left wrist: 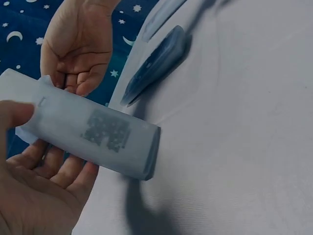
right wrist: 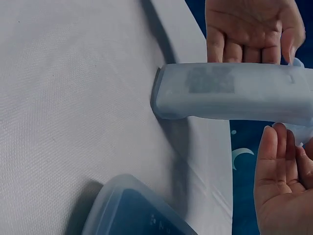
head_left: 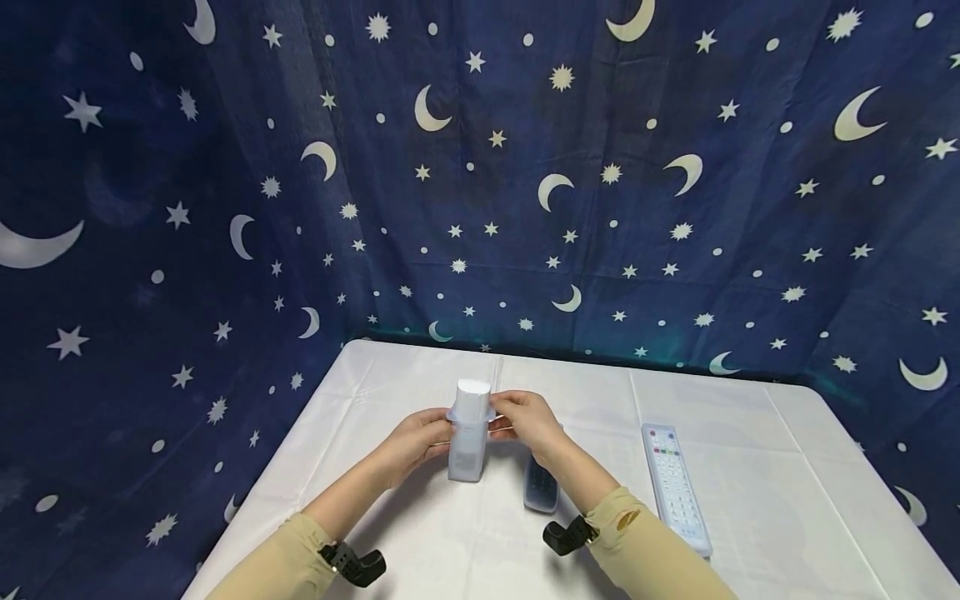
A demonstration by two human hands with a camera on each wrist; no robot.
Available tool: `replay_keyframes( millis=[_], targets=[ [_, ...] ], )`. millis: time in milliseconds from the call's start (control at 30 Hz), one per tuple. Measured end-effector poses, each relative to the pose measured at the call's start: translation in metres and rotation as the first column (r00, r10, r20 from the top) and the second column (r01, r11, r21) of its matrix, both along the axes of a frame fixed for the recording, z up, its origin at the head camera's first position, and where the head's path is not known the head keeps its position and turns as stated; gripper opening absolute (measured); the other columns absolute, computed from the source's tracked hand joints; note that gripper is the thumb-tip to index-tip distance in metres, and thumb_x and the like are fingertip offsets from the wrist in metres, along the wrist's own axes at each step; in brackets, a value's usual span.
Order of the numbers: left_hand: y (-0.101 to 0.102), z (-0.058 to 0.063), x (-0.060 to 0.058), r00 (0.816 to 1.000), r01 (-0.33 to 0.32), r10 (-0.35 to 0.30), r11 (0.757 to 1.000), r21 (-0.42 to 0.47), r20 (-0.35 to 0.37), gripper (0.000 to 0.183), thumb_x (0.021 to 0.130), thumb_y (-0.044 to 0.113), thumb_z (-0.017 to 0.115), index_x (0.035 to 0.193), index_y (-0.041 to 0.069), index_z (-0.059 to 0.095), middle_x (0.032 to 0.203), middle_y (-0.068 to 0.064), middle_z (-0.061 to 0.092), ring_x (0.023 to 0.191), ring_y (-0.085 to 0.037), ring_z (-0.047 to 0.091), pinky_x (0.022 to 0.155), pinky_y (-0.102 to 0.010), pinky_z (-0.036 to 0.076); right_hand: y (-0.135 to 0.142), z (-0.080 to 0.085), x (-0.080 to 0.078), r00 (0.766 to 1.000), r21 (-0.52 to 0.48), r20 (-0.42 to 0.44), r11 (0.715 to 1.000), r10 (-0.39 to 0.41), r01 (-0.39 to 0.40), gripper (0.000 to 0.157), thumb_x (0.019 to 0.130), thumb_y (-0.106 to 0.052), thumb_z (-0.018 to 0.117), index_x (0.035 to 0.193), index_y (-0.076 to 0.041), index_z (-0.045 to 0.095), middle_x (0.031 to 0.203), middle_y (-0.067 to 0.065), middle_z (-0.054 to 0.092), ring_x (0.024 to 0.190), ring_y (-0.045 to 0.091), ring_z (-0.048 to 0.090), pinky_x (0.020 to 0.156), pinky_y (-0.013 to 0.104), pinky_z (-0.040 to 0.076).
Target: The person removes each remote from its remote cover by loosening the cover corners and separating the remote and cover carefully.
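Note:
Between my two hands is a white remote control (head_left: 473, 402) in a translucent silicone cover (head_left: 467, 458). Its bare white end sticks up out of the cover, whose rim flares outward. A dark printed patch (left wrist: 106, 131) shows through the cover in the left wrist view. My left hand (head_left: 417, 443) pinches the cover's rim from the left, with the thumb on the near face and the fingers beneath. From the right, my right hand (head_left: 527, 421) pinches the opposite side of the rim. The cover's lower end hangs over the table, its shadow falling below.
A dark remote in a clear cover (head_left: 542, 487) lies on the white-clothed table (head_left: 405, 550), partly behind my right wrist. Farther right lies a white remote with coloured buttons (head_left: 677, 490), also covered. A blue curtain (head_left: 510, 208) with moons and stars surrounds the table's back and left.

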State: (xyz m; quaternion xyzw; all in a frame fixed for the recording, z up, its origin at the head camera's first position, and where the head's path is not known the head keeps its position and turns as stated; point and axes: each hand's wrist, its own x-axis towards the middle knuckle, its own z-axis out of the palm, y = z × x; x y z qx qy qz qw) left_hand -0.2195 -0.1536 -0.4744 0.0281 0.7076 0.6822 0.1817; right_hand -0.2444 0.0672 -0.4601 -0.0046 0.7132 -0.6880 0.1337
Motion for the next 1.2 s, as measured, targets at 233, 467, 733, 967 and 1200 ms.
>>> replay_keyframes(
  millis=[233,467,733,967,1200],
  targets=[
    [0.003,-0.005,0.003,0.992,-0.003,-0.014,0.991,-0.13,-0.128,0.045,0.097,0.028,0.073,0.128,-0.003,0.063,0.119,-0.009,0.069,0.112,-0.022,0.064,0.096,-0.044,0.053,0.005,-0.001,0.001,1.0,0.008,-0.011,1.0,0.005,-0.005,0.029,0.104,-0.013,0.057,0.122,0.007,0.068,0.098,0.014,0.07,0.078,0.017,0.069,0.072,0.033,0.061],
    [0.004,-0.006,0.002,0.993,-0.029,0.014,0.992,-0.125,-0.121,0.045,0.097,0.027,0.073,0.129,-0.004,0.063,0.119,-0.009,0.07,0.109,-0.021,0.065,0.094,-0.043,0.054,0.014,0.001,-0.002,0.999,0.013,-0.043,1.0,-0.018,0.019,0.028,0.103,-0.011,0.058,0.123,0.004,0.068,0.105,0.019,0.07,0.08,0.017,0.07,0.071,0.032,0.061],
    [0.005,-0.003,0.002,0.994,-0.041,0.027,0.991,-0.128,-0.109,0.045,0.098,0.027,0.072,0.131,-0.002,0.064,0.121,-0.008,0.07,0.111,-0.021,0.064,0.096,-0.046,0.053,0.02,0.009,-0.005,0.991,0.049,-0.127,0.998,-0.034,0.04,0.025,0.102,-0.009,0.059,0.121,0.003,0.07,0.102,0.014,0.073,0.086,0.02,0.069,0.078,0.036,0.061],
    [0.004,-0.004,0.001,0.994,-0.041,0.027,0.991,-0.126,-0.11,0.045,0.098,0.026,0.072,0.131,-0.002,0.063,0.121,-0.009,0.069,0.111,-0.022,0.064,0.097,-0.047,0.053,0.02,0.014,-0.006,0.983,0.087,-0.182,0.995,-0.032,0.048,0.024,0.099,-0.009,0.064,0.118,0.002,0.072,0.107,0.01,0.073,0.091,0.021,0.069,0.083,0.038,0.06],
    [0.005,-0.004,0.001,0.994,-0.038,0.025,0.992,-0.12,-0.111,0.044,0.099,0.026,0.071,0.131,-0.003,0.063,0.123,-0.009,0.069,0.113,-0.023,0.064,0.098,-0.049,0.052,0.02,0.015,-0.006,0.981,0.082,-0.195,0.997,0.007,0.009,0.027,0.096,-0.013,0.069,0.12,-0.001,0.072,0.12,0.017,0.07,0.099,0.022,0.068,0.088,0.04,0.058]
  ],
)
